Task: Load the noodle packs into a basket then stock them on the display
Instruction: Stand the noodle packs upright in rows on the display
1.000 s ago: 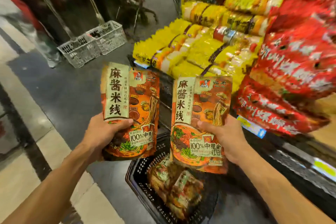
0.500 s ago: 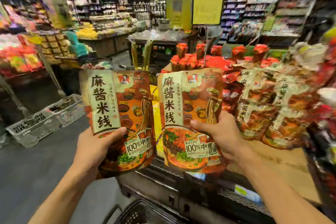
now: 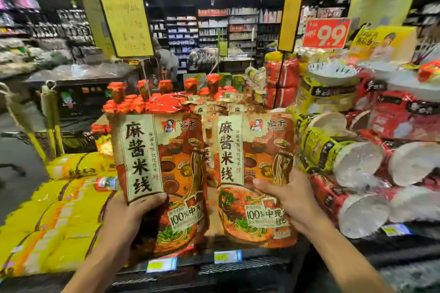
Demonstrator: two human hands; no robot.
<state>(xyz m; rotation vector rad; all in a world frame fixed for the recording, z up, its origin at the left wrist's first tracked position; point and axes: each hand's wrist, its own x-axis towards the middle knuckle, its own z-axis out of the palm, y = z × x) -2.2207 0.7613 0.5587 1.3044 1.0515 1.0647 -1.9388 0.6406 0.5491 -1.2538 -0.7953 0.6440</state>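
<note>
- Noodle packs, two, orange and cream printed pouches with large black characters down a pale panel: left noodle pack (image 3: 159,173) and right noodle pack (image 3: 256,173), both upright, faces toward the camera, side by side with a narrow gap between them, held up in front of the display.
- Left hand (image 3: 128,216): grips the lower left part of the left noodle pack, thumb laid across its front, fingers hidden behind.
- Right hand (image 3: 290,200): grips the lower right part of the right noodle pack, thumb across the front, fingers hidden behind.
- Stocked packs (image 3: 228,104) of the same print: standing in rows on the display just behind the two held ones, only their top edges showing.
- Red-capped jars (image 3: 142,95): grouped behind and left of those rows.
- Yellow noodle bundles (image 3: 59,221): stacked on the display to the left of the left hand.
- Bowl noodle multipacks (image 3: 357,166), in yellow and red wrap with white bowl bottoms facing out: piled to the right of the right hand.
- Shelf edge (image 3: 238,266): dark mesh front below the packs, carrying price tags (image 3: 162,265).
- Red price sign (image 3: 327,33) reading 9.9: above the right-hand pile.
- Yellow board (image 3: 126,24): on a stand behind the jars.
- Person (image 3: 166,59), blurred, in the aisle far behind.
</note>
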